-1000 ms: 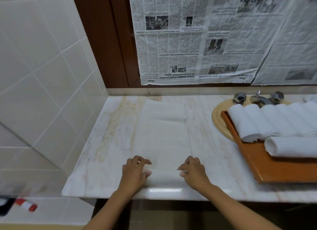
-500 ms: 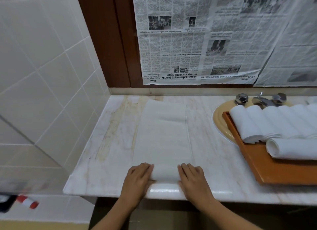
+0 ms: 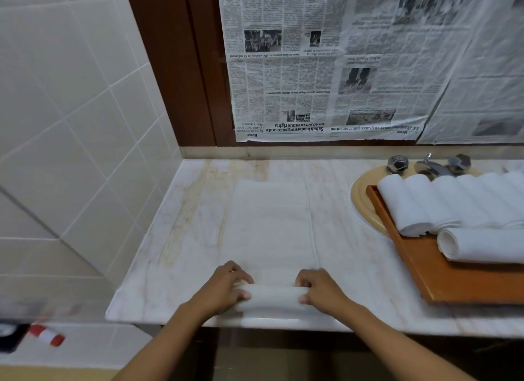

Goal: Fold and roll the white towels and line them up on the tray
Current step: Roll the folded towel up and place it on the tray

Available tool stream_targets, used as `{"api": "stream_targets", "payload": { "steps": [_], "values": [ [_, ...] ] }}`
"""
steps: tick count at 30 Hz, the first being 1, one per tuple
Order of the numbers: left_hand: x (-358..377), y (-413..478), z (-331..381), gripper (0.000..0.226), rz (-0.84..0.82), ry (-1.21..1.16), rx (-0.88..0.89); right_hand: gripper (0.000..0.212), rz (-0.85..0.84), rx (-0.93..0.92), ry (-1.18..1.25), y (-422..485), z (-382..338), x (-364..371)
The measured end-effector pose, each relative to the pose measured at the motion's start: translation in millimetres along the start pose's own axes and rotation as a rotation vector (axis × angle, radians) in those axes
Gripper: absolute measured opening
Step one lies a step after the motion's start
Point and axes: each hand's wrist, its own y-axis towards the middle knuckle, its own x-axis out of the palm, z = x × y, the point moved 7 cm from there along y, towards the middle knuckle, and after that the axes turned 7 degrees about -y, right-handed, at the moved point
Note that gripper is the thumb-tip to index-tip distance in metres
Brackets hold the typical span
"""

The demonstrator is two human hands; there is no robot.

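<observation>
White towel (image 3: 270, 233) partly rolled at the counter's front edge

The rolled end of the white towel is gripped at both sides: the left hand (image 3: 226, 288) and the right hand (image 3: 319, 291) are curled round it, close to the front edge of the marble counter (image 3: 184, 267). The unrolled part is spread flat toward the wall. At the right, rolled towels (image 3: 425, 204) are lined up on the wooden tray (image 3: 453, 281), with one roll (image 3: 482, 244) laid across in front of them. Behind, a faucet (image 3: 431, 166) and newspaper sheets (image 3: 312, 68) are seen.

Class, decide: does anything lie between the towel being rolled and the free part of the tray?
Nothing visible. The left hand and right hand grip the towel; only bare counter separates it from the tray.
</observation>
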Motion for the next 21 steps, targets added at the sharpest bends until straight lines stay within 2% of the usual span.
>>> {"api": "stream_targets", "payload": {
  "steps": [2, 4, 6, 7, 8, 9, 10, 12, 16, 19, 21],
  "values": [
    [-7.5, -4.0, 6.2, 0.027, 0.207, 0.041, 0.003, 0.015, 0.192, 0.022, -0.187, -0.6, -2.6, -5.2],
    [-2.2, -13.1, 17.0, 0.026, 0.340, 0.172, 0.099, 0.025, 0.364, 0.007, -0.317, -6.9, -9.9, -3.2],
    [11.5, -29.1, 31.5, 0.023, 0.444, 0.282, 0.230, 0.044, 0.497, -0.095, -0.348, -18.9, -19.9, 4.2],
    [17.6, -38.7, 35.7, 0.013, 0.502, 0.310, 0.278, 0.048, 0.552, -0.175, -0.372, -23.9, -23.6, 9.2],
    [22.0, -47.6, 36.3, 0.008, 0.550, 0.309, 0.306, 0.045, 0.584, -0.242, -0.412, -29.7, -25.7, 13.8],
    [26.5, -56.1, 34.5, 0.019, 0.586, 0.301, 0.328, 0.035, 0.609, -0.297, -0.461, -33.7, -26.7, 17.7],
    [32.8, -61.2, 30.9, 0.028, 0.576, 0.318, 0.345, 0.026, 0.624, -0.330, -0.512, -37.7, -25.5, 19.9],
    [39.7, -64.5, 25.7, 0.039, 0.521, 0.407, 0.394, 0.027, 0.622, -0.375, -0.612, -42.3, -20.3, 23.9],
    [30.9, -39.8, 19.7, 0.053, 0.334, 0.462, 0.361, 0.066, 0.499, -0.447, -0.806, -32.7, -15.0, 23.3],
    [22.5, -17.8, 22.2, 0.055, 0.239, 0.499, 0.287, 0.063, 0.471, -0.448, -0.837, -20.5, -17.4, 12.2],
    [21.5, -9.5, 22.7, 0.060, 0.199, 0.511, 0.251, 0.059, 0.377, -0.396, -0.825, -10.9, -21.7, 5.5]
  ]
}}
